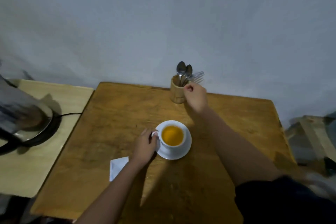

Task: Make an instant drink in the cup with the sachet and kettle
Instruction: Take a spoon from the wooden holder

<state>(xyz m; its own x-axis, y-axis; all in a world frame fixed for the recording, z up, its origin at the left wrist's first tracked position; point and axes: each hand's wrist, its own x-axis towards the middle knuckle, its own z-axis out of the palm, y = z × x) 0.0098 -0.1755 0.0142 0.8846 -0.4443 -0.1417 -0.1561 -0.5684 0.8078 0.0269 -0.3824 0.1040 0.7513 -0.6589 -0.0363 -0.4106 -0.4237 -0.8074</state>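
A white cup (172, 146) filled with orange liquid stands on a white saucer (183, 152) in the middle of the wooden table (116, 114). My left hand (145, 145) grips the cup's handle. My right hand (195, 97) reaches to the wooden cutlery holder (177, 94) at the table's back edge, fingers curled at its rim among the spoon and fork handles; what it pinches is hidden. A white sachet (117, 167) lies flat on the table beside my left forearm. The steel kettle (20, 112) sits on its black base on the side table at left.
A pale side table (54, 96) adjoins the wooden table on the left, with the kettle's black cord (71, 114) running across it. Spoons (183, 71) and forks stick up from the holder. A grey wall stands right behind. Blurred items lie at the far right.
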